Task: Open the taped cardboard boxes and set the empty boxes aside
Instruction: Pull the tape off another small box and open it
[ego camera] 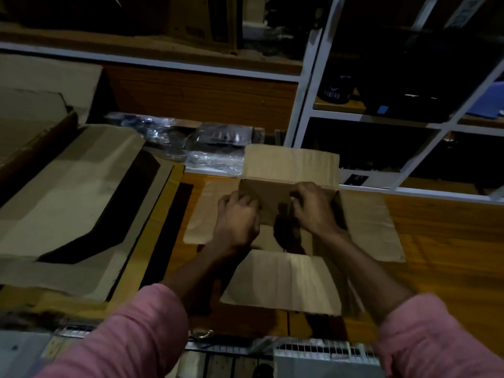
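Cardboard box (291,282) sits open on the wooden table (441,230), centre-right, all four flaps splayed outward — near flap toward the camera, far flap (291,162) upright, side flaps laid flat left and right. Pink sleeves are seen at the near edge, both forearms reaching into the box mouth.

Left hand (238,216) is curled shut at the left of the opening, fingers pressed on what looks like an inner cardboard panel (268,197); whether it is pinched or just pushed cannot be told. Right hand (312,205) is likewise curled closed at the top edge of the same panel, thumb side inward. Box interior is dark, so contents cannot be confirmed.

Step in hand is judged as clearing the inside — an insert being lifted or folded. To do it well: panel should be gripped at both ends evenly, pulled straight up rather than toward the body, and the box held down by a wrist or forearm so it isn't dragged off the table. Side flaps should be kept flat to avoid snagging.

Left of the box, a larger opened box (81,203) lies apart from it, probably already set aside. Farther back, clear plastic wrapping (196,143) rests against the white-framed shelving (308,85).
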A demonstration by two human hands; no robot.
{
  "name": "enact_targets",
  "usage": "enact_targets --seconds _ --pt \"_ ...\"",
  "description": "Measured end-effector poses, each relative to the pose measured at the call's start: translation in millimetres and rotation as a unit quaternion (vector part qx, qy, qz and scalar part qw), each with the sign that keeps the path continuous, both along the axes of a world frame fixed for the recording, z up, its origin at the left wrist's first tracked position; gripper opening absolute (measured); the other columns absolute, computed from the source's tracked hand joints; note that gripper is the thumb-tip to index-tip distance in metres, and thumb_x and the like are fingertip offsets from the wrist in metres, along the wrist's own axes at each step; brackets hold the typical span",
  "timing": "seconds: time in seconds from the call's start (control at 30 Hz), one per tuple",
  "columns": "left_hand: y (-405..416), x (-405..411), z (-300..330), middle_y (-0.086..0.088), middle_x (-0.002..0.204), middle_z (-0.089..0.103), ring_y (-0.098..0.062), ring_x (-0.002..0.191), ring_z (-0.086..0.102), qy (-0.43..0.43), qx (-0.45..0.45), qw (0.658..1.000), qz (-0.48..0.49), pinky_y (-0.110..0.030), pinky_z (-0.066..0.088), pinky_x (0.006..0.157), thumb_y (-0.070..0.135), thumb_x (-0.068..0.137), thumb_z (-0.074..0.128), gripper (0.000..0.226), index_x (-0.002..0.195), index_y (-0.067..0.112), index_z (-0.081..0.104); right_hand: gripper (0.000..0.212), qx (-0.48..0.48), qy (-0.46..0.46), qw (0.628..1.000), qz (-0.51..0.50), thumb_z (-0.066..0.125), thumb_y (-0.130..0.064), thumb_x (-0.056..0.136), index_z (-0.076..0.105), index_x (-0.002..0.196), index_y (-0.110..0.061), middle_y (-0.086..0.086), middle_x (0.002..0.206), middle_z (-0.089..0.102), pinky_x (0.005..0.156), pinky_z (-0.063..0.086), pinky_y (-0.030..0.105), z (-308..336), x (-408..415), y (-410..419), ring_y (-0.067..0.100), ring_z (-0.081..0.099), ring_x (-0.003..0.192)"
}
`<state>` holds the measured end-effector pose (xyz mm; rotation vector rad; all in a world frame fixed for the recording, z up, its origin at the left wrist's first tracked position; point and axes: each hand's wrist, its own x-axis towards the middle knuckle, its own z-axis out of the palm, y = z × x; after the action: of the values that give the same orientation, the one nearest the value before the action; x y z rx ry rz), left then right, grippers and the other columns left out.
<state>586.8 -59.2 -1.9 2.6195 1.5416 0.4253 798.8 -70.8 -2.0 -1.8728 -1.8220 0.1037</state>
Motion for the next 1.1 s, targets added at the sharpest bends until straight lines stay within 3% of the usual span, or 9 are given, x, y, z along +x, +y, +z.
enact_targets --seconds 0.27,0.4,0.5,0.67,0.8,0.9,0.97,1.03,1.1 --pt "-46 -20 -1 -0.005 0.092 0.072 -0.026 0.089 0.061 -0.014 0.133 0.979 -0.153 -0.046 0.043 0.093 0.041 0.094 0.042 0.036 0.095 0.018 0.069 0.033 -0.153 0.068 0.985 0.048 0.048 -0.045 0.104 0.063 0.08 -0.027 -0.006 0.074 0.064 0.065 0.05 0.038 21 -22 -103 0.008 0.059 0.069" --pt "-59 -42 -10 -0.006 0.097 0.073 -0.027 0.101 0.062 0.062 0.129 0.959 -0.246 -0.055 0.042 0.1 0.056 0.1 0.043 0.048 0.099 0.018 0.071 0.029 -0.211 0.031 0.974 0.074 0.051 -0.054 0.097 0.069 0.106 -0.034 -0.013 0.097 0.071 0.075 0.057 0.036 25 -25 -134 0.002 0.063 0.086" --pt "-64 -51 -13 -0.006 0.124 0.067 -0.026 0.126 0.051 0.142 0.059 0.958 -0.242 -0.058 0.027 0.113 0.059 0.105 0.032 0.053 0.123 0.019 0.062 0.034 -0.244 0.005 0.967 0.077 0.063 -0.032 0.096 0.061 0.13 -0.035 -0.011 0.121 0.067 0.09 0.056 0.036 22 -28 -147 0.006 0.06 0.108" --pt "-74 -46 -11 -0.002 0.136 0.064 -0.025 0.128 0.045 0.108 0.033 0.974 -0.197 -0.046 0.022 0.116 0.047 0.108 0.036 0.036 0.13 0.024 0.053 0.04 -0.162 -0.021 0.986 -0.025 0.072 -0.008 0.086 0.067 0.12 -0.029 -0.008 0.115 0.072 0.091 0.054 0.035 7 -51 -160 0.012 0.066 0.106" --pt "-84 -46 -12 -0.005 0.146 0.051 -0.03 0.138 0.033 0.102 0.03 0.985 -0.139 -0.048 0.02 0.116 0.047 0.107 0.04 0.039 0.14 0.026 0.047 0.049 -0.115 -0.083 0.988 -0.064 0.077 -0.007 0.079 0.065 0.123 -0.026 -0.007 0.121 0.069 0.092 0.039 0.037 -5 -64 -166 0.019 0.061 0.114" --pt "-102 -56 -28 -0.012 0.157 0.029 -0.035 0.139 0.028 0.066 0.016 0.997 -0.036 -0.054 0.026 0.113 0.052 0.099 0.055 0.062 0.151 0.025 0.037 0.033 -0.012 -0.111 0.99 -0.088 0.077 -0.019 0.085 0.067 0.117 -0.023 0.0 0.11 0.066 0.082 0.034 0.036 -22 -58 -180 0.027 0.058 0.104" --pt "-111 -66 -43 -0.016 0.155 0.031 -0.038 0.126 0.041 0.02 0.024 0.999 -0.004 -0.054 0.041 0.098 0.057 0.085 0.072 0.088 0.155 0.019 0.036 0.028 0.068 -0.122 0.981 -0.137 0.076 -0.023 0.087 0.068 0.114 -0.02 0.004 0.11 0.064 0.084 0.034 0.038 -32 -53 -192 0.029 0.053 0.105" --pt "-116 -73 -55 -0.016 0.158 0.028 -0.038 0.114 0.045 -0.014 0.024 1.0 -0.007 -0.052 0.047 0.085 0.059 0.074 0.081 0.108 0.159 0.017 0.031 0.035 0.1 -0.114 0.97 -0.19 0.079 -0.022 0.084 0.067 0.117 -0.018 0.007 0.118 0.063 0.085 0.037 0.042 -36 -52 -206 0.031 0.049 0.11" --pt "-118 -75 -58 -0.011 0.168 0.01 -0.04 0.122 0.041 -0.032 0.002 0.999 -0.024 -0.057 0.047 0.091 0.061 0.074 0.08 0.117 0.163 0.019 0.017 0.05 0.068 -0.087 0.966 -0.233 0.082 -0.026 0.082 0.063 0.127 -0.02 0.007 0.131 0.055 0.084 0.039 0.044 -41 -55 -217 0.032 0.045 0.113"
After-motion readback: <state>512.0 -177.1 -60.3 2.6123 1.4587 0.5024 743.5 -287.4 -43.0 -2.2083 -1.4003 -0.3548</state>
